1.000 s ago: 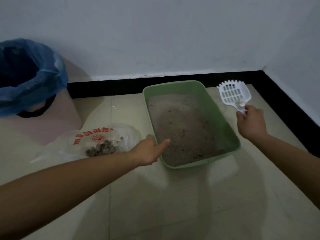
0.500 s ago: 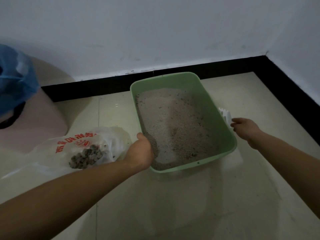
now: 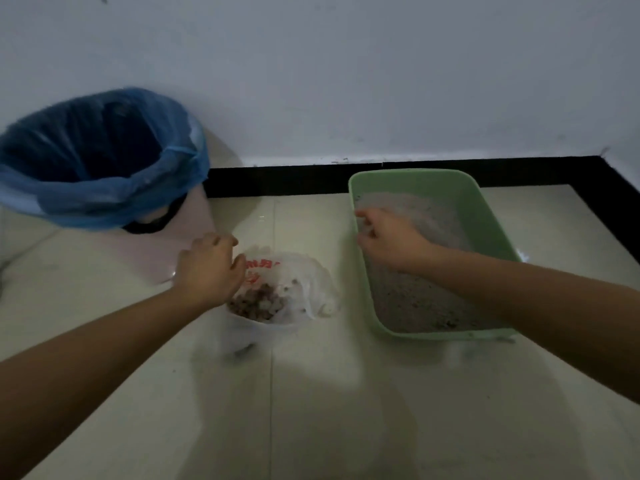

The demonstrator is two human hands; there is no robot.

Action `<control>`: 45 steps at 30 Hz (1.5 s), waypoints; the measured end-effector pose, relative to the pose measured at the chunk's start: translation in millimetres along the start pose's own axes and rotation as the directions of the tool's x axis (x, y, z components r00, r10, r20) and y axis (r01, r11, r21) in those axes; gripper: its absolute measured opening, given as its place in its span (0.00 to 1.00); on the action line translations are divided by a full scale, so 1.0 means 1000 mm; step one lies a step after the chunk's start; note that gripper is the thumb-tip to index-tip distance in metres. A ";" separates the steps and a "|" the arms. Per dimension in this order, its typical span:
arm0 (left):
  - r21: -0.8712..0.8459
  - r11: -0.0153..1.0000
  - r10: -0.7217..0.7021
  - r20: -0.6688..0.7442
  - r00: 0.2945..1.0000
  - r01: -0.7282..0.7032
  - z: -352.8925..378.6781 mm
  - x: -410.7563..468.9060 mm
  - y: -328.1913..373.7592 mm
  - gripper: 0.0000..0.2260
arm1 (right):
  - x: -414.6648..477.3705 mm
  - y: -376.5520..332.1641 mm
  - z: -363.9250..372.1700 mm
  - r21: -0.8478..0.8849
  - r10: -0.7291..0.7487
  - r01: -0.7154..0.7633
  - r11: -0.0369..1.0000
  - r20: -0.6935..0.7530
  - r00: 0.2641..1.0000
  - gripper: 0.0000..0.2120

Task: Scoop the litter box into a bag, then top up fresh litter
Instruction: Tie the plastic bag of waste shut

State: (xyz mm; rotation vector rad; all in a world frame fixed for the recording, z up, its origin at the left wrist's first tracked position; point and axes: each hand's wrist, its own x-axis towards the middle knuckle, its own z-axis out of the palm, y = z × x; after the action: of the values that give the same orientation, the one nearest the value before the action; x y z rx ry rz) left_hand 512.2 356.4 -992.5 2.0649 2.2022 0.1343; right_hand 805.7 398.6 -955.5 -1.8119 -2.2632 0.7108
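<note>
Head view: the left hand [image 3: 207, 268] curls its fingers on the edge of the thin white plastic bag with red print [image 3: 308, 282], seemingly to hold its mouth open; brown clumps [image 3: 256, 303] lie inside. The green rectangular plastic litter box [image 3: 415, 176] stands just beside it on the floor, handy for short transfers. The right hand [image 3: 388, 237] hangs over its grey litter [image 3: 415, 299], fingers bent but blurred; whether it holds anything I cannot tell.

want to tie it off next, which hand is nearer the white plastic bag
Left. The left hand touches the left edge of the white plastic bag; the right hand is over the green litter box, off the bag.
</note>
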 end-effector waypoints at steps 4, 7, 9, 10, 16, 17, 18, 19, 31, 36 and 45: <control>0.141 0.957 -0.272 0.147 0.951 0.252 -0.003 -0.016 -0.059 0.32 | 0.009 -0.069 0.031 -0.228 -0.030 0.094 0.969 0.269 0.963 0.39; 0.068 0.879 -0.466 0.339 0.817 0.472 0.005 -0.027 -0.089 0.48 | 0.008 -0.089 0.070 -0.362 0.047 0.072 0.930 0.309 0.950 0.47; -0.198 0.723 -0.495 0.521 0.696 0.662 0.009 -0.032 -0.101 0.53 | 0.004 -0.091 0.099 -0.431 0.139 -0.006 0.902 0.276 0.951 0.54; -0.317 0.603 -0.469 0.601 0.647 0.732 0.009 -0.035 -0.103 0.52 | 0.000 -0.089 0.112 -0.455 0.187 -0.043 0.890 0.275 0.943 0.57; -0.555 0.654 -0.356 0.376 0.856 0.515 0.000 -0.039 -0.098 0.06 | -0.010 -0.056 0.124 -0.267 0.239 -0.186 0.945 0.180 0.954 0.34; -0.537 0.735 -0.331 0.247 0.911 0.413 -0.008 -0.038 -0.095 0.06 | -0.007 -0.055 0.114 -0.180 0.220 -0.196 0.964 0.125 0.967 0.26; -0.537 0.781 -0.293 0.136 0.946 0.319 -0.017 -0.037 -0.090 0.08 | -0.005 -0.058 0.100 -0.044 0.213 -0.211 0.976 0.061 0.975 0.21; -0.583 0.773 -0.263 0.063 0.963 0.250 -0.027 -0.037 -0.083 0.10 | -0.004 -0.064 0.085 0.146 0.214 -0.211 0.966 -0.006 0.977 0.21; -0.718 0.575 -0.158 -0.569 0.807 -0.393 -0.129 -0.038 -0.006 0.13 | -0.029 -0.139 -0.043 0.680 0.002 0.472 0.561 -0.571 0.821 0.17; -0.769 0.622 -0.164 -0.314 0.935 -0.149 -0.110 -0.031 -0.003 0.19 | -0.021 -0.102 -0.015 0.498 0.015 0.186 0.847 -0.371 0.928 0.23; -0.671 0.728 -0.128 -0.336 0.933 -0.142 -0.038 -0.037 -0.009 0.51 | -0.040 -0.043 0.052 0.655 0.125 0.002 0.755 -0.147 0.981 0.52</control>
State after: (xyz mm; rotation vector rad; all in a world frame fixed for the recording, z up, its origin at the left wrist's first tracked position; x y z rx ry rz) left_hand 500.1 319.6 -954.8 1.6854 1.8579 1.2306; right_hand 757.2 340.4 -974.9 -1.5153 -1.5453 1.1219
